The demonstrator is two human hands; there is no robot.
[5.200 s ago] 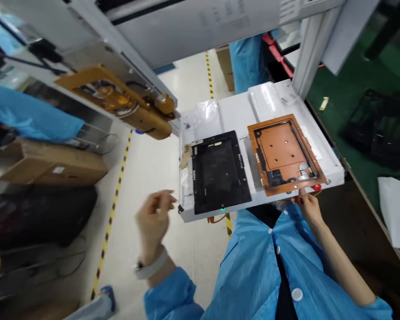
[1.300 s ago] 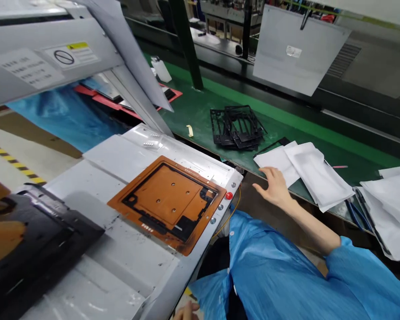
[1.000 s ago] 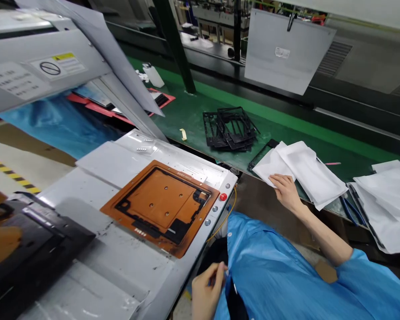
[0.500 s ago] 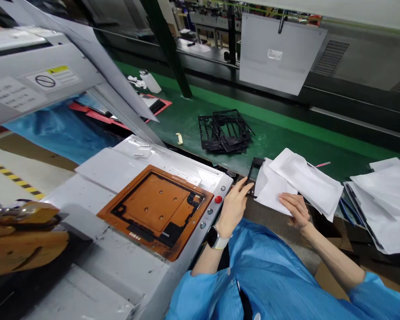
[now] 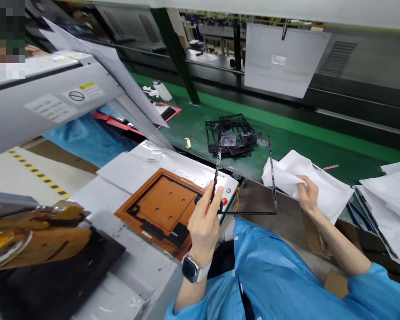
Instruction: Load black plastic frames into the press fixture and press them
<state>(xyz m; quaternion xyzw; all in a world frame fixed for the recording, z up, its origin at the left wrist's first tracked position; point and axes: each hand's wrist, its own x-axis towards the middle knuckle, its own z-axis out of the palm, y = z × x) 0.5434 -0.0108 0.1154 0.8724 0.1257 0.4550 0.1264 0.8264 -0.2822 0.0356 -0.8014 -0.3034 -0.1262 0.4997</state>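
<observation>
Between the fingers and thumb of my left hand is one side of a thin black rectangular frame. The frame is tilted up in the air, and its open middle lets the bench show through. My right hand pinches the edge of a white sleeve lying on the bench edge. Left of my left hand, an orange-brown fixture plate with a black-edged recess sits on the grey machine. Several similar black frames lie in a loose pile on the green bench.
More white sleeves lie at the right beside blue-handled pliers. A red button is on the machine near my left wrist. A white bottle stands at the back. Another person's blue sleeve shows behind the machine.
My left hand has drawn the black frame out of the white sleeve and moved it left and up. My right hand has shifted slightly right, still on a sleeve.
</observation>
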